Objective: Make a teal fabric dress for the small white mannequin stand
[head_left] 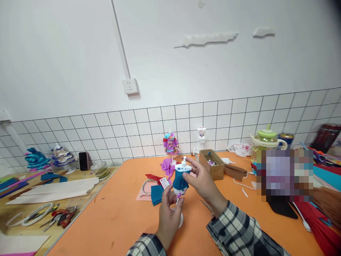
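Note:
A small white dress-form mannequin [183, 166] stands nearly upright between my hands, wrapped in teal-blue crepe-like material [180, 181]. My left hand [169, 213] is closed around its stem, just above the round white base [181, 219]. At the upper right side, my right hand [201, 182] pinches the blue material with thumb and fingers. Behind my left hand lie a blue folded piece [157, 195], a roll of tape [147, 186] and a white printed label [164, 182].
A colourfully dressed mannequin [171, 144] and a bare one [201, 137] stand by the wall. A cardboard box [217, 170] sits behind my right hand. Scissors and pliers [62, 216] lie on the left wooden table. At right are a lidded jug [266, 140] and a blurred-out area.

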The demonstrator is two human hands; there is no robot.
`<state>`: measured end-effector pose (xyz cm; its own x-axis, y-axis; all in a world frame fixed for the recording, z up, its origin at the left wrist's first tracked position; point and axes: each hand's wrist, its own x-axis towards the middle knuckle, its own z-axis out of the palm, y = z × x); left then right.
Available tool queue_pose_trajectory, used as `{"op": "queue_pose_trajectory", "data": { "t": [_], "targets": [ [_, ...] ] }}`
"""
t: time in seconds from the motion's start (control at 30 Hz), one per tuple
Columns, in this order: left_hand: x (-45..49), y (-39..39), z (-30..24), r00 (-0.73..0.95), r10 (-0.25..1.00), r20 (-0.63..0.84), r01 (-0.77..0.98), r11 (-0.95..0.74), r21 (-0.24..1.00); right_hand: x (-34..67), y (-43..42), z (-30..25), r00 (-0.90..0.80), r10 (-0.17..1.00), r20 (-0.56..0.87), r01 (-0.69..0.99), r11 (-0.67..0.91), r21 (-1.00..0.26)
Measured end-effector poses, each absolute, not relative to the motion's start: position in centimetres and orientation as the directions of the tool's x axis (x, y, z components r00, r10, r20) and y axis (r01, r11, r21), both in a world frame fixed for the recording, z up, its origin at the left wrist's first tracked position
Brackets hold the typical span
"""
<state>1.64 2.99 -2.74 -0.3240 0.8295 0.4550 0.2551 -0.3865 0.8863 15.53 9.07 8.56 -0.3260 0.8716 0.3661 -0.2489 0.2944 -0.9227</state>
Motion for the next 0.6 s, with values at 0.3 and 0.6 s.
{"op": "queue_pose_trajectory", "data": {
  "t": [0.3, 0.6],
  "targets": [
    [1.5, 3.9, -3.0, -0.123, 0.945, 0.304, 0.189, -0.278, 0.942, 16.2, 9.9, 8.5, -0.475, 0.803, 0.36, -0.333, 0.215, -0.918],
    [1.7, 4.1, -3.4, -0.148, 0.949, 0.278, 0.059, -0.272, 0.96, 15.0, 10.5, 6.3, -0.478, 0.814, 0.331, -0.233, 0.246, -0.941]
  ]
}}
